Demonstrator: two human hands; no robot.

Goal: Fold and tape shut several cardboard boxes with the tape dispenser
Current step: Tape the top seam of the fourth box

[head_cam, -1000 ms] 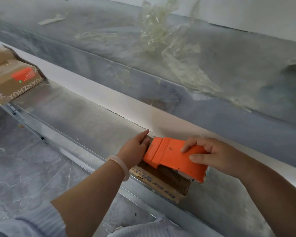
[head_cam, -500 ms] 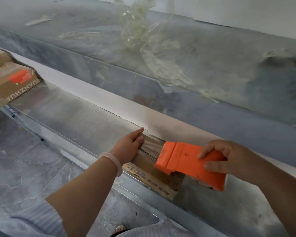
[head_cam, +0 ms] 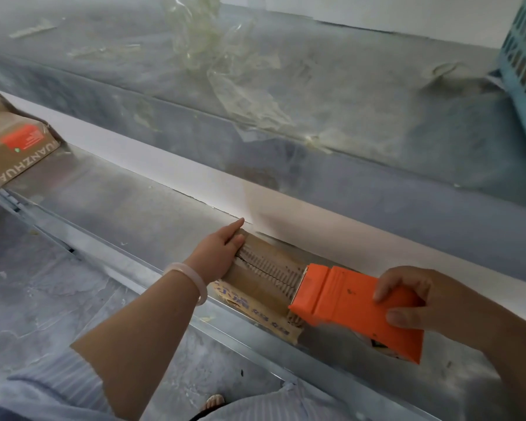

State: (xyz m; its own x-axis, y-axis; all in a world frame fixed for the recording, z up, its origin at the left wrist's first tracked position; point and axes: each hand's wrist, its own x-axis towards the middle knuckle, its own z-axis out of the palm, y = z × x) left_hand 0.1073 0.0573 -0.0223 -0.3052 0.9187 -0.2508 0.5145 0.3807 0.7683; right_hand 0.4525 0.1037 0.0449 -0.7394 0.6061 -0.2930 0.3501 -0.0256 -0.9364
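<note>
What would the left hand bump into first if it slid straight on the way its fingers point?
Most likely the white wall strip behind the shelf. The left hand rests on the cardboard box, fingers pointing at that strip, one tip almost there; depth is unclear.

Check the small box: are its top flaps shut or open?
Shut: the box has both flaps flat, meeting at a centre seam.

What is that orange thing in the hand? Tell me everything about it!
It is an orange tape dispenser, plastic by its look, boxy, with a stepped front plate. The right hand grips its rear, fingers on top, thumb on the near side. Its front rests on the right end of the small cardboard box.
</note>
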